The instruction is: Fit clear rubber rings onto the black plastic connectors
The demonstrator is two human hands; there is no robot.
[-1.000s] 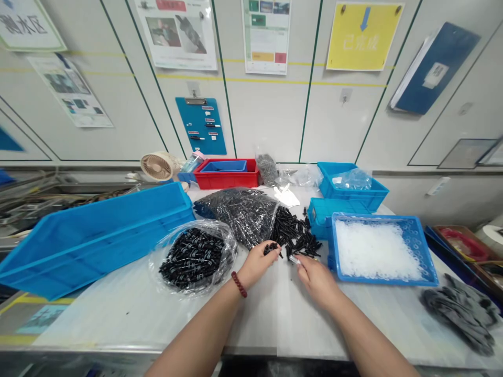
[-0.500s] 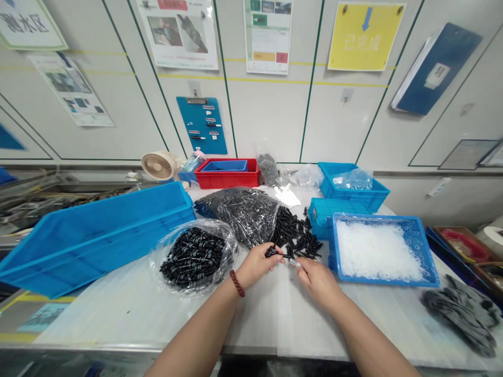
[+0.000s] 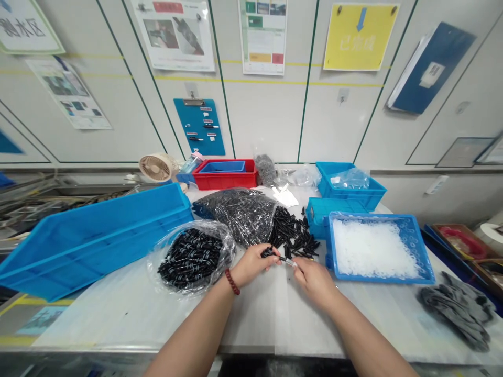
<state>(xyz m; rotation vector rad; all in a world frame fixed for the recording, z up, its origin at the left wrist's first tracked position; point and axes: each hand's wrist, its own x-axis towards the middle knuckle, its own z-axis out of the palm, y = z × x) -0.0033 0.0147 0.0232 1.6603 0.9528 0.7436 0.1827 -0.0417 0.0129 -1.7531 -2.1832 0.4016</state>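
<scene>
Between the fingers of my left hand (image 3: 257, 263) is a small black part (image 3: 269, 252), its thin end pointing right. My right hand (image 3: 312, 277) pinches a small whitish, clear piece (image 3: 291, 262) that meets the tip of the black part. Just behind the hands lies a loose pile of black parts (image 3: 293, 230), spilling beside a large clear bag of black parts (image 3: 245, 212). To the left, an open clear bag holds black parts with grey marks (image 3: 192, 256). A blue tray (image 3: 426, 256) on the right holds many small white translucent pieces (image 3: 373, 248).
A long blue bin (image 3: 98, 235) stands at the left. Behind are a red bin (image 3: 228, 181), a small fan (image 3: 156, 167), a white glove (image 3: 285, 196) and blue bins (image 3: 373, 195). Grey gloves (image 3: 458, 314) lie at the right of the white-covered table (image 3: 251, 324).
The whole view has shifted slightly. Both hands keep their hold, with the black part and the clear piece still end to end.
</scene>
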